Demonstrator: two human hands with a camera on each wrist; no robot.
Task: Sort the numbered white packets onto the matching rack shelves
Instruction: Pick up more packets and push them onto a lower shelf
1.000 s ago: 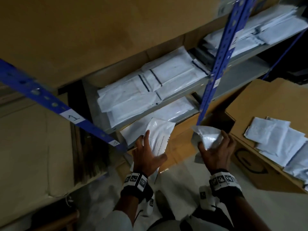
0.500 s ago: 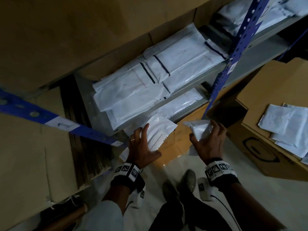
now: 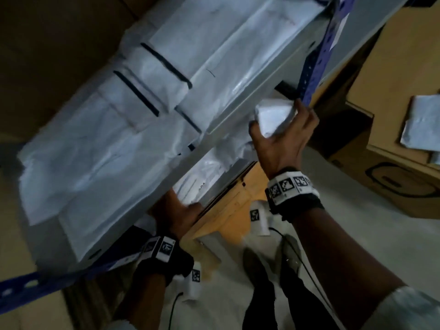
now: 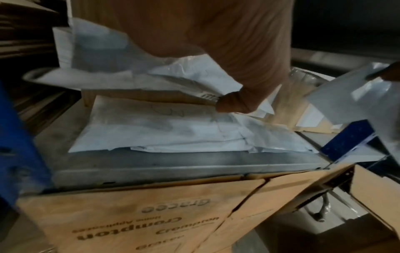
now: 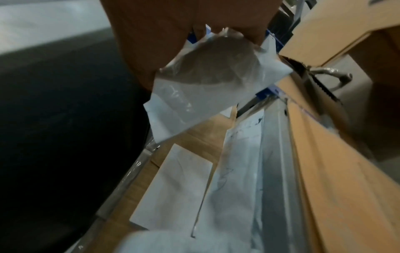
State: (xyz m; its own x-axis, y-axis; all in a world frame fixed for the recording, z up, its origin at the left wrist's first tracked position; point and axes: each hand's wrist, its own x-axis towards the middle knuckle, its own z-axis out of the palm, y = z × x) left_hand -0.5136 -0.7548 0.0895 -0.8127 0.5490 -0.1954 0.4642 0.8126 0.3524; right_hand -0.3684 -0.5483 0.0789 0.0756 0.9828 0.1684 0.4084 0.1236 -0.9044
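- The left hand (image 4: 233, 56), reached in over the lower shelf (image 4: 173, 164), pinches a thin white packet (image 4: 151, 77) by its near corner, thumb under and fingers over, just above the stack of packets (image 4: 177, 130) lying there.
- The right hand (image 3: 283, 139) clutches a second packet (image 3: 273, 115), crumpled in its curled fingers, beside the blue rack post (image 3: 314, 58).
- Both packets look feather-light, limp and glossy: likely slippery, prone to fold or slide. An edge pinch seems enough; a flat palm would settle them.
- Further out to the right of the right hand, unsorted packets (image 3: 423, 122) lie on a cardboard box (image 3: 385, 177).
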